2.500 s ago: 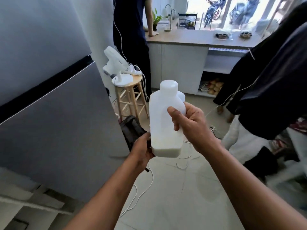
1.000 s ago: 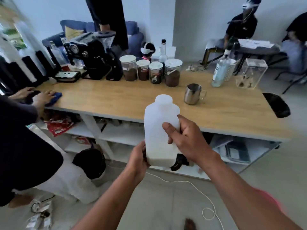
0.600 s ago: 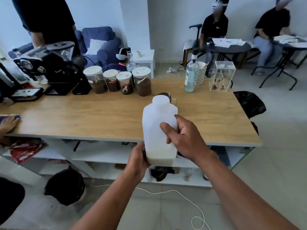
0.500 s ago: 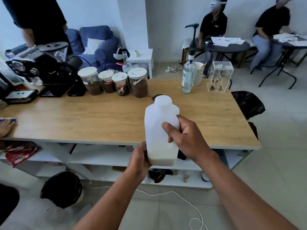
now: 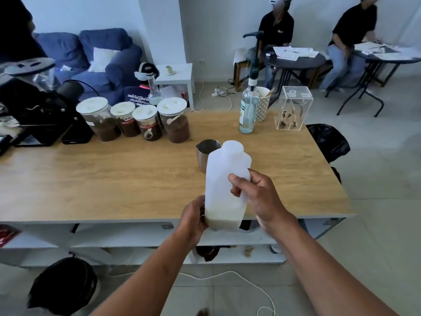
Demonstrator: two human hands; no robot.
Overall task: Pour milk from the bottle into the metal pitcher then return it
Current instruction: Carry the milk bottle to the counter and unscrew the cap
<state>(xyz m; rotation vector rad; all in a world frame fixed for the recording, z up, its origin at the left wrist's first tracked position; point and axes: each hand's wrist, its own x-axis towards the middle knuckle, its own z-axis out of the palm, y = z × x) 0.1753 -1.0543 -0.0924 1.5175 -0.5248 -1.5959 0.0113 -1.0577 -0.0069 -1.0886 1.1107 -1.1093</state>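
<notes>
I hold a white translucent plastic milk bottle [image 5: 224, 179] upright in front of me, its cap on and a shallow layer of milk at the bottom. My right hand [image 5: 257, 197] grips its side and my left hand [image 5: 193, 216] supports its lower left corner. The metal pitcher [image 5: 205, 153] stands on the wooden table [image 5: 114, 179] just behind the bottle, partly hidden by it.
Several lidded jars of coffee [image 5: 141, 122] and a black coffee machine [image 5: 38, 106] line the table's back left. A glass syrup bottle [image 5: 248, 110], a patterned cup and a clear acrylic box [image 5: 292, 108] stand back right. People sit beyond; a white cable [image 5: 250, 286] lies on the floor.
I turned from the fridge toward the table and came closer. The pitcher now sits just behind the bottle, which stays upright in both hands.
</notes>
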